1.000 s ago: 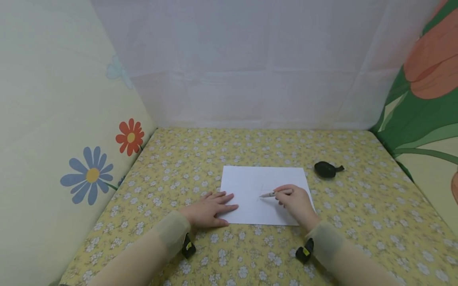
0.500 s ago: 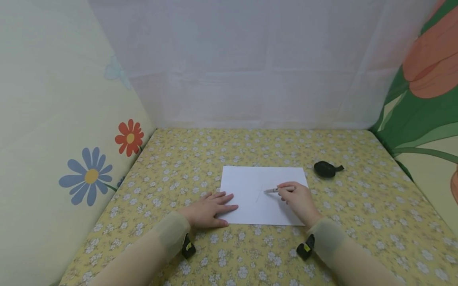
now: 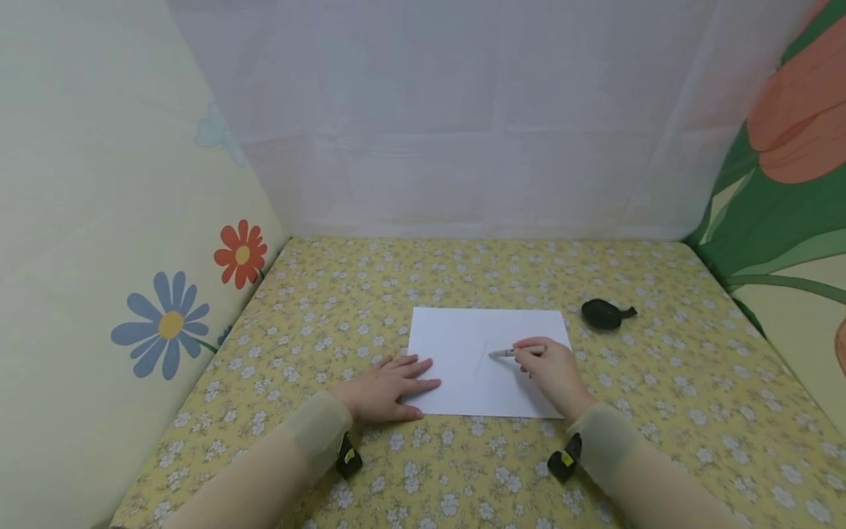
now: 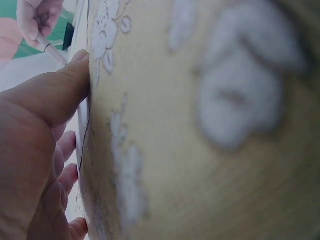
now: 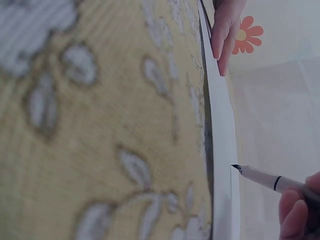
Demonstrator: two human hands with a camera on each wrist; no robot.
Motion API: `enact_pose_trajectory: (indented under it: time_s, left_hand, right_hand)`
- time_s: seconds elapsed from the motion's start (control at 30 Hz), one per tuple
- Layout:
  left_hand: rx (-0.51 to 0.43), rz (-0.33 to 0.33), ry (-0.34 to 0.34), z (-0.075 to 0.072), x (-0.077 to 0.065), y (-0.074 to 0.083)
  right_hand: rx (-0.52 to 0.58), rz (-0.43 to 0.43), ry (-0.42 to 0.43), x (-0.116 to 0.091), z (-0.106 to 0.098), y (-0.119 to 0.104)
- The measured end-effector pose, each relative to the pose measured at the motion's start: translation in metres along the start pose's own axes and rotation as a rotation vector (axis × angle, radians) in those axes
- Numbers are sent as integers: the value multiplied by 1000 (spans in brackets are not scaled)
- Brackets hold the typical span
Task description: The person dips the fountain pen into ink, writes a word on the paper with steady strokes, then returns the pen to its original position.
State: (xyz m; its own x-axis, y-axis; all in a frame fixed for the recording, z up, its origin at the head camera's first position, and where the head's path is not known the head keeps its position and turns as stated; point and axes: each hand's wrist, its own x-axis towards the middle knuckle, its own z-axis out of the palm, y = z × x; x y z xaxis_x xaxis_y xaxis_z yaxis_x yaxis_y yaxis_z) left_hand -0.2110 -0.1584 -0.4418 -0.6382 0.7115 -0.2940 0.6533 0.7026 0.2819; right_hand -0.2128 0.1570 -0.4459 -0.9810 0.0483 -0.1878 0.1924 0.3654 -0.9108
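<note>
A white sheet of paper (image 3: pixel 449 330) lies on the flowered tablecloth, bearing a faint slanted line near its middle. My left hand (image 3: pixel 385 389) lies spread over the sheet's lower left corner, its fingertips resting on the paper. In my right hand (image 3: pixel 554 371), thumb and fingers pinch a slim white pen (image 3: pixel 504 353) that points left over the sheet. The right wrist view shows the dark tip of this pen (image 5: pixel 260 177) close to the paper (image 5: pixel 223 120); whether it touches, I cannot tell. The paper hides part of the cloth beneath it.
A black rounded object with a narrow tail (image 3: pixel 603 314) sits right of the paper's upper right corner. The yellow tablecloth (image 3: pixel 330 294) spreads all around. A white sheet hangs behind (image 3: pixel 423 147); flower-printed panels stand left (image 3: pixel 86 184) and right (image 3: pixel 780 213).
Over the first half second my right hand shifted slightly right, bringing the pen tip right and a little up, away from the line. Since then it has stayed put. My left hand has not moved.
</note>
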Motion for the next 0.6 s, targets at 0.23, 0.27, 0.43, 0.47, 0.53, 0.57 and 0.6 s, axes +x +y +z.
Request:
enact_pose_trajectory:
  time_s: [0.23,0.27,0.43,0.47,0.53,0.57,0.6]
  left_hand:
    - [-3,0,-3,0,0,0]
    - [-2,0,-2,0,0,0]
    - [-6,6,3,-1,-1,0]
    - [-4,7,3,-1,-1,0]
    - [-1,7,1,-1,-1,0]
    - [3,6,-1,0,-1,0]
    - [3,6,0,0,-1,0]
  right_hand:
    - [-4,5,-7,0,0,2]
    - [-6,5,-7,0,0,2]
    - [-18,3,-5,-1,-1,3]
    - [-18,1,-3,-1,-2,3]
    - [-16,-2,-1,-1,-2,3]
    - [-12,-5,-2,-2,-3,4]
    - [-8,-8,-5,-2,-3,4]
